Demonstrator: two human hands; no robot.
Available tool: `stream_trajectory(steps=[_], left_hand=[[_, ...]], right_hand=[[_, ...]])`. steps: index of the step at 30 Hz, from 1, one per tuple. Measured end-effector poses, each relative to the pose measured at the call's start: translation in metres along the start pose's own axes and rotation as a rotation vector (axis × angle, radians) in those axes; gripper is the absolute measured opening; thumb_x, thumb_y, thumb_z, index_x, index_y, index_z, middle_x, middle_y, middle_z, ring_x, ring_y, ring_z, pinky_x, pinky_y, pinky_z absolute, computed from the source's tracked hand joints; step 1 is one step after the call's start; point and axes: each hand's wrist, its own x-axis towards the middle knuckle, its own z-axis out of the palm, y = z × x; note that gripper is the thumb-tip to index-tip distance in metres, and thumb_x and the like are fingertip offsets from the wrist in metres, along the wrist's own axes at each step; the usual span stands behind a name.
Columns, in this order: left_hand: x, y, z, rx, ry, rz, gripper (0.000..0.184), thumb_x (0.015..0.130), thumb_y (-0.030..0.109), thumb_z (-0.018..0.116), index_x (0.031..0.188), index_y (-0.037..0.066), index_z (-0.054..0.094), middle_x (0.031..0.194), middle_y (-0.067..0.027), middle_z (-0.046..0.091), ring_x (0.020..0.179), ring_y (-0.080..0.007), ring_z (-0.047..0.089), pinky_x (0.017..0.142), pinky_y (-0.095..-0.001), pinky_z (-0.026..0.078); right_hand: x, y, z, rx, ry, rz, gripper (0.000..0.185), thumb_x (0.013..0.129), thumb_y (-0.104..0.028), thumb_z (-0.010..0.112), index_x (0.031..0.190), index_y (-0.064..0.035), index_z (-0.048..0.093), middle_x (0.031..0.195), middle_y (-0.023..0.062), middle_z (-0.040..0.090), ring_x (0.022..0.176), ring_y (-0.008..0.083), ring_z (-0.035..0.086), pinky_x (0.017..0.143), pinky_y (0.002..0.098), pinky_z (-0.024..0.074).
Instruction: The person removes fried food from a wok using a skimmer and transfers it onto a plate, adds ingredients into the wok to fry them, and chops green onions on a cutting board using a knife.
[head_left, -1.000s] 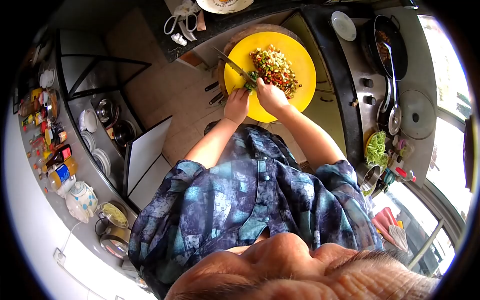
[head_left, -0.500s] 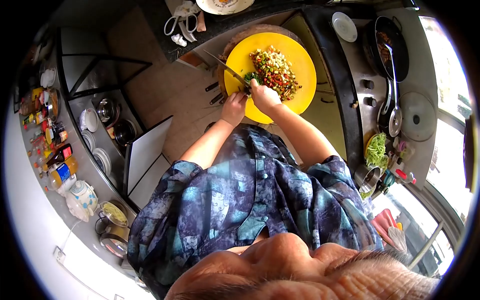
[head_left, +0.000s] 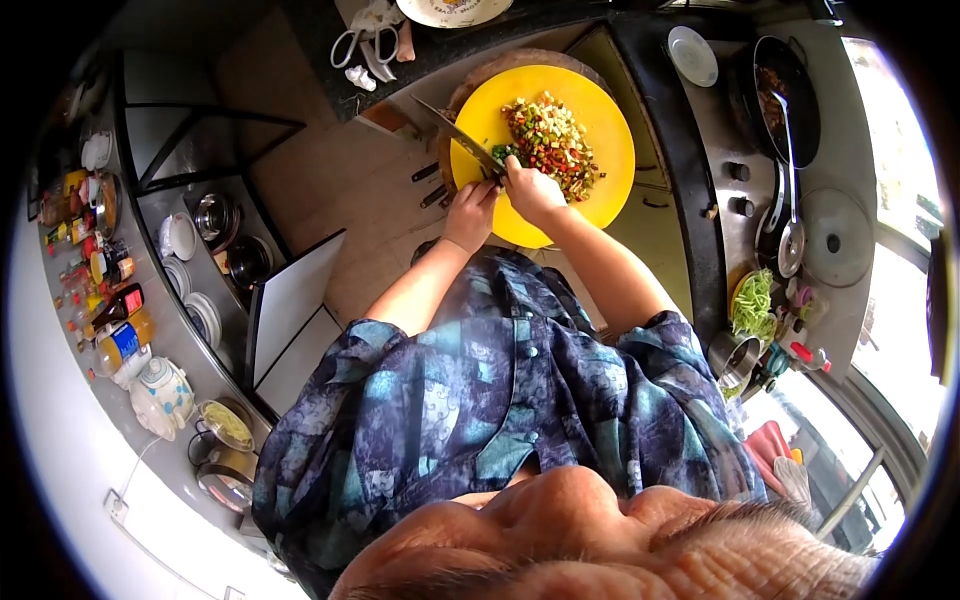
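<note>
My right hand (head_left: 534,190) is closed on a knife (head_left: 455,132), whose long blade points up and left across the left side of a yellow round board (head_left: 612,160). Beside it my left hand (head_left: 471,216) has its fingers drawn together at the board's lower left edge, near the blade; what they hold is too hidden to name. Chopped green pieces (head_left: 502,153) lie by the blade. A heap of diced red, green and pale pieces (head_left: 550,140) covers the board's middle. Under the yellow board a round wooden block (head_left: 500,66) shows.
Scissors (head_left: 366,48) and a patterned bowl (head_left: 455,8) stand on the dark counter ahead. At the right are a pan (head_left: 800,110), a glass lid (head_left: 835,238) and shredded greens (head_left: 752,305). An open cabinet door (head_left: 298,320) stands at the left.
Compared with a second ago, my right hand and the knife have shifted slightly left, and the blade's angle has changed a little. My left hand has moved slightly down and left.
</note>
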Motion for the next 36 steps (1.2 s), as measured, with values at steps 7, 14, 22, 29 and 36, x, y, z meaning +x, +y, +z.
stream_trajectory(steps=[7,14,22,29,36], left_hand=[[-0.001,-0.005,0.007,-0.057,0.005,-0.154,0.017,0.079,0.008,0.061,0.095,0.007,0.068,0.100,-0.0078,0.063,0.092,-0.0249,0.061,0.078,-0.0332,0.052],[-0.007,-0.011,0.009,-0.023,-0.017,-0.108,0.016,0.078,0.004,0.060,0.092,0.006,0.067,0.099,-0.0075,0.063,0.092,-0.0267,0.061,0.081,-0.0351,0.051],[0.026,-0.006,0.007,-0.143,-0.006,-0.176,0.021,0.076,-0.001,0.061,0.097,0.002,0.059,0.106,-0.0138,0.058,0.098,-0.0325,0.057,0.085,-0.0375,0.048],[-0.004,-0.007,-0.021,-0.059,0.019,-0.352,0.035,0.070,0.008,0.074,0.101,0.004,0.058,0.110,-0.0155,0.056,0.101,-0.0338,0.055,0.086,-0.0409,0.047],[-0.018,-0.004,-0.010,-0.097,-0.055,-0.456,0.003,0.078,0.005,0.061,0.081,0.004,0.062,0.086,-0.0145,0.061,0.081,-0.0349,0.062,0.069,-0.0432,0.052]], right_hand=[[-0.060,0.014,-0.009,0.019,-0.071,0.021,0.017,0.087,-0.011,0.049,0.100,-0.0032,0.043,0.071,0.0208,0.064,0.068,0.0404,0.064,0.059,0.0498,0.0507],[-0.030,0.001,0.011,0.005,-0.063,0.043,0.018,0.085,-0.010,0.051,0.101,-0.0037,0.044,0.073,0.0223,0.064,0.070,0.0405,0.064,0.061,0.0493,0.0514],[-0.026,0.011,-0.006,0.215,0.208,0.133,0.022,0.093,-0.025,0.048,0.101,-0.0054,0.046,0.074,0.0251,0.063,0.070,0.0431,0.062,0.063,0.0525,0.0485],[-0.083,0.015,0.000,0.154,0.217,-0.045,0.015,0.092,-0.021,0.049,0.096,-0.0070,0.046,0.075,0.0176,0.061,0.067,0.0398,0.061,0.058,0.0488,0.0485],[-0.091,0.025,0.009,-0.087,-0.114,-0.039,0.019,0.085,-0.009,0.051,0.101,-0.0040,0.041,0.074,0.0179,0.062,0.068,0.0372,0.064,0.059,0.0468,0.0507]])
